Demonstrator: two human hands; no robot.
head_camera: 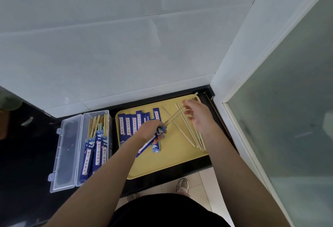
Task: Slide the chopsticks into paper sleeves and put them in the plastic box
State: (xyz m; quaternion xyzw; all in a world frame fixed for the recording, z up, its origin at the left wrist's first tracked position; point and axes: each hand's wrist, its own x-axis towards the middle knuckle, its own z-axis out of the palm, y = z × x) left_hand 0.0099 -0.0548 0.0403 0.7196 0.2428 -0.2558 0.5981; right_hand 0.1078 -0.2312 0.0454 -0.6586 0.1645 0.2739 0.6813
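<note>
On the yellow tray (162, 162) my left hand (150, 130) grips a blue paper sleeve (146, 147) at its mouth. My right hand (197, 115) pinches the far end of a pair of wooden chopsticks (173, 117), whose tips sit in the sleeve's opening. Several empty blue sleeves (128, 126) lie in a row at the tray's left. Loose chopsticks (191, 133) lie on the tray's right side. A clear plastic box (97, 144) to the left of the tray holds several sleeved chopsticks, with its lid (66, 153) hinged open to the left.
The tray and box rest on a black counter (23, 163) against a white tiled wall (126, 46). A white frame with frosted glass (288, 100) rises at the right. Below are the floor tiles and a shoe (182, 186).
</note>
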